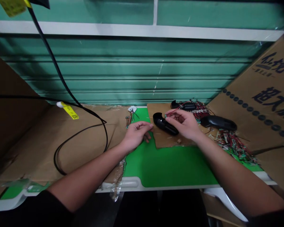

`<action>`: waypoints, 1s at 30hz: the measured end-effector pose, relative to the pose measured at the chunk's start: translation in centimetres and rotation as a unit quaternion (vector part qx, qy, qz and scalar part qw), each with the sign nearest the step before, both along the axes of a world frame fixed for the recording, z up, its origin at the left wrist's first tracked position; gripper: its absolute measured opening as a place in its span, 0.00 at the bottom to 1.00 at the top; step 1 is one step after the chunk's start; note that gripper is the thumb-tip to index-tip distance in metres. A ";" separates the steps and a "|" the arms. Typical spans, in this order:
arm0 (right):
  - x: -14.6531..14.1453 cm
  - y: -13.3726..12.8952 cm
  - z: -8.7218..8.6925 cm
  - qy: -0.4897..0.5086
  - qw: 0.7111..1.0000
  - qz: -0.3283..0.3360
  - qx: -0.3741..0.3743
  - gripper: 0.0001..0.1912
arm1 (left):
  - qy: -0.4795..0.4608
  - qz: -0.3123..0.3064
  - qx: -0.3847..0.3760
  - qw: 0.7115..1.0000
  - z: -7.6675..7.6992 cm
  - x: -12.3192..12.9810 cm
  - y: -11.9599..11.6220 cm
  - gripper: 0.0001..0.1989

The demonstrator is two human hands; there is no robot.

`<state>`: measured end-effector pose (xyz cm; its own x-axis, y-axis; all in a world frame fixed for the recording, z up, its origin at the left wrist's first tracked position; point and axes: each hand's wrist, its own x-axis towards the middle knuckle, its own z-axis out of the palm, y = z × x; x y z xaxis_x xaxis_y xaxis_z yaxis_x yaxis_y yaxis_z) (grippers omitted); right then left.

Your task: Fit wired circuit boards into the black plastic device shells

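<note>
Left of heaped wires (235, 143), a glossy black shell (165, 125) is flanked: red-wired piece (166, 116) pinched by right hand (183, 123), left hand (137, 134) curled, grip unclear.

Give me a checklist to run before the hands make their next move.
1. Right hand grips the wired part: ok, pinched at the fingertips.
2. Left hand empty: cannot tell, fingertips too small to read.
3. Casing on the cardboard: ok, lying between the hands.
4. Cardboard free of scraps: not ok, a brown bit lies on it.
5. Cable clear of the left forearm: cannot tell, they overlap in view.
</note>
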<state>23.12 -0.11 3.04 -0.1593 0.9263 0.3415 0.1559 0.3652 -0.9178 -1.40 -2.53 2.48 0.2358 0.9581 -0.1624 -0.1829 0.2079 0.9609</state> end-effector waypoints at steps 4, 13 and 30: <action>1.5 2.2 -1.1 0.024 0.998 -0.016 -0.049 0.22 | 0.008 -0.045 -0.067 0.997 -0.3 0.0 -0.1 0.21; -0.6 1.3 -2.4 0.007 0.993 0.073 -0.087 0.21 | -0.011 -0.081 -0.127 0.989 -0.6 0.8 -0.1 0.21; -1.1 0.0 -2.6 -0.075 0.996 -0.018 0.047 0.17 | -0.040 -0.077 -0.064 0.994 -1.5 0.1 -0.5 0.24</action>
<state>22.02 -0.14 0.47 -0.1827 0.8974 0.4016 0.3039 0.4400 -0.8450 -1.29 -3.03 0.93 0.3958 0.8820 -0.2559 -0.2140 0.3596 0.9083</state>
